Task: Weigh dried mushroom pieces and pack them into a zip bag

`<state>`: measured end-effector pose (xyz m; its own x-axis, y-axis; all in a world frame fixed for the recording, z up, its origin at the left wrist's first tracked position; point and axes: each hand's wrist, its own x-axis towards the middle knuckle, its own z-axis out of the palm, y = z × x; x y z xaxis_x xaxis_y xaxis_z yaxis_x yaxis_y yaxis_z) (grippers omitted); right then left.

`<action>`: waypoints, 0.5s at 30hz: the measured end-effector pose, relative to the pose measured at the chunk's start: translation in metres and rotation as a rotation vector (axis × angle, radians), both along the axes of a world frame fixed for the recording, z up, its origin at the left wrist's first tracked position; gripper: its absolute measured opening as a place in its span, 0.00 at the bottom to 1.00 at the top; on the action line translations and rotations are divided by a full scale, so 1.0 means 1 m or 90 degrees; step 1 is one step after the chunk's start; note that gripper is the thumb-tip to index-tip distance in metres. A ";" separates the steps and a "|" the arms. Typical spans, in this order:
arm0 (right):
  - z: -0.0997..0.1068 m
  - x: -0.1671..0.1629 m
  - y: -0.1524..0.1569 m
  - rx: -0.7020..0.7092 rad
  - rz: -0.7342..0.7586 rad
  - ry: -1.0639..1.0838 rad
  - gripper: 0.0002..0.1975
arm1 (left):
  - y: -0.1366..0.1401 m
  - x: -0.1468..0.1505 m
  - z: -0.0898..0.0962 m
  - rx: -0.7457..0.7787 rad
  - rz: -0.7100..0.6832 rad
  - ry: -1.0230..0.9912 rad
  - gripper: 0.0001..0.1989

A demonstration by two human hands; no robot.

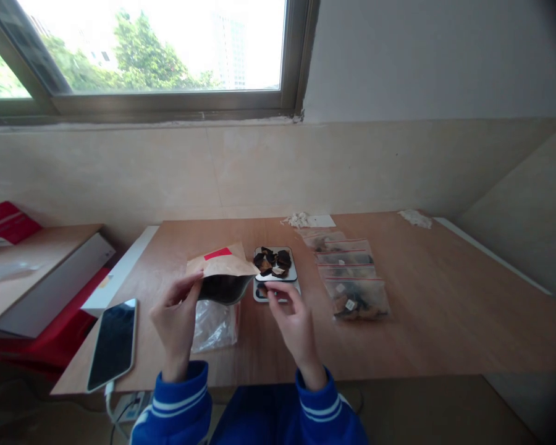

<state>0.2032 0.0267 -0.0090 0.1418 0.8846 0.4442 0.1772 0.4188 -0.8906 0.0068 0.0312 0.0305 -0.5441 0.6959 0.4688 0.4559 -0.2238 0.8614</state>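
Left hand (176,315): grip pressed together on the left edge of a brown paper pouch (235,261), thumb and fingers pinching near the mouth. Pouch has a red patch on its upper face; mouth gapes toward the near side, dark inside. Its right corner reaches the left edge of a white scale (292,275) as seen from above. Whether the pouch touches the counter (426,309) cannot be told.

Right hand (297,318): over the near end of the scale, thumb and index finger brought close together. A small dark patch shows at the fingertips; cannot tell whether it is a piece pinched in the grip or part of the scale behind.

Scale: dark brown, curled pieces (284,259) lie in a loose cluster on its far part.

Left of the scale, near side: a clear plastic bag (215,327), crumpled, lying below the pouch in view. Right of the scale: overlapping zip bags (375,288) with red seal lines, in a row running from far to near; the nearest contains dark and brown pieces plus a small white packet.

Far edge: whitish shreds (298,220) beside a white card (322,220); another whitish heap (416,218) farther right. Near left corner: a phone (112,346), cable (110,398) plugged into its near end.
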 end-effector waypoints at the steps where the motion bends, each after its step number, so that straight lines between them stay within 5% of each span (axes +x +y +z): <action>1: -0.005 0.011 0.008 -0.017 -0.026 0.005 0.09 | 0.006 0.002 0.003 0.016 -0.003 -0.026 0.12; 9: -0.037 0.057 0.094 -0.030 -0.070 -0.167 0.11 | 0.072 0.007 0.020 0.142 -0.037 -0.105 0.12; 15: -0.042 0.063 0.100 0.034 -0.102 -0.246 0.11 | 0.095 -0.003 0.015 0.094 -0.024 -0.070 0.18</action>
<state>0.2661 0.1265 -0.0512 0.0897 0.8394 0.5361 0.5606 0.4023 -0.7238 0.0041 0.1259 0.0452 -0.5732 0.6445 0.5060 0.3496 -0.3661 0.8624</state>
